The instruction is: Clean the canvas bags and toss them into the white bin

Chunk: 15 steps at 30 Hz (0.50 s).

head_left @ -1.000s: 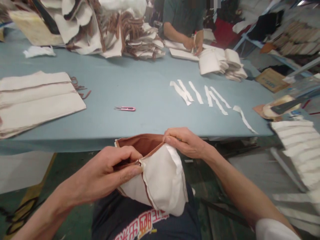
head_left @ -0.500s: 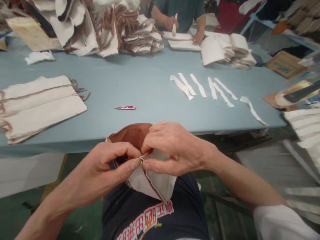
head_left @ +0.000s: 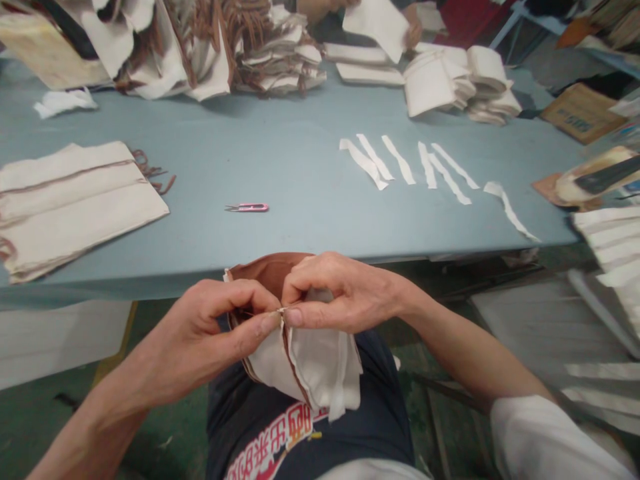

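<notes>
A sewn fabric piece (head_left: 320,360), off-white outside with a brown inner side and brown seam edges, hangs between my hands over my lap. My left hand (head_left: 225,327) pinches its upper edge at the seam between thumb and forefinger. Right beside it, my right hand (head_left: 335,293) grips the same edge, thumb tip nearly touching the left thumb. A white strip (head_left: 340,383) hangs down the front of the piece. Pink-handled thread snips (head_left: 250,208) lie on the blue-green table (head_left: 210,167), beyond my hands.
Flat fabric pieces (head_left: 75,200) with brown edging lie at left. Several white strips (head_left: 400,160) are spread at right. Fabric piles (head_left: 190,53) stand along the far side, where a person's hand (head_left: 413,27) holds a white piece. A cardboard box (head_left: 580,113) sits at right.
The fabric's lower part has swung and spread, and a white strip now shows on its front. Both hands keep their pinch. Across the table, the other person has lifted a white piece.
</notes>
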Each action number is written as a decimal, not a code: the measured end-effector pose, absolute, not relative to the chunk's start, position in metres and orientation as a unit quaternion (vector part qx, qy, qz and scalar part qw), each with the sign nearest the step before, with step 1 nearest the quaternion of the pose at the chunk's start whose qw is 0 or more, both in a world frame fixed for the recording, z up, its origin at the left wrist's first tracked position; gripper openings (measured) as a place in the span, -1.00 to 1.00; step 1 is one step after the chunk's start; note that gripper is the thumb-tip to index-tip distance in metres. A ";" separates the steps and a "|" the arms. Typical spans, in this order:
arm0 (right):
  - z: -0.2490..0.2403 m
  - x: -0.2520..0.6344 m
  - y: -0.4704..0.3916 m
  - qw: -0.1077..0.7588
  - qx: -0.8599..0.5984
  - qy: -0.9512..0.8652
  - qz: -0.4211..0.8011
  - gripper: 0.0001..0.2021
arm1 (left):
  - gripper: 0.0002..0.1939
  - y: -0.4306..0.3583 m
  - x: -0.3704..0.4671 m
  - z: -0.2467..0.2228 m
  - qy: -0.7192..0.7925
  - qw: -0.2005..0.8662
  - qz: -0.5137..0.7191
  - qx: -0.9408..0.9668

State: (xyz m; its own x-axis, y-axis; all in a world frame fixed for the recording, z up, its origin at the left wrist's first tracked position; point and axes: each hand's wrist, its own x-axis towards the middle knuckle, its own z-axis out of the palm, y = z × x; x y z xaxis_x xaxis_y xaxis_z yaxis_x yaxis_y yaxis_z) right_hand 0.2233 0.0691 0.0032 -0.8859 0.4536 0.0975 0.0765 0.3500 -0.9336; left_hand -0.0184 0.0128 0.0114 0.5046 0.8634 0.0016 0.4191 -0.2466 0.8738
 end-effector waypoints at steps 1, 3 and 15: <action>0.004 0.224 0.069 0.169 -0.166 -0.804 0.545 -0.73 | -0.70 0.013 -0.018 0.011 0.430 0.442 0.252 0.746; 0.005 0.224 0.070 0.163 -0.167 -0.811 0.536 -0.75 | -0.68 0.015 -0.017 0.011 0.431 0.447 0.251 0.743; 0.005 0.218 0.056 0.213 -0.230 -0.844 0.435 -0.77 | -0.66 0.015 -0.015 0.010 0.447 0.469 0.238 0.724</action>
State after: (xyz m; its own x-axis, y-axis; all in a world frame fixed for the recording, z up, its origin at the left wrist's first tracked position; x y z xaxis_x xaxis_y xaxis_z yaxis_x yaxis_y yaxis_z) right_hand 0.2181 0.0562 0.0050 -0.8031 0.5741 0.1592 0.2039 0.5159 -0.8320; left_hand -0.0155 0.0147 0.0104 0.4872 0.8700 -0.0755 0.4243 -0.1603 0.8912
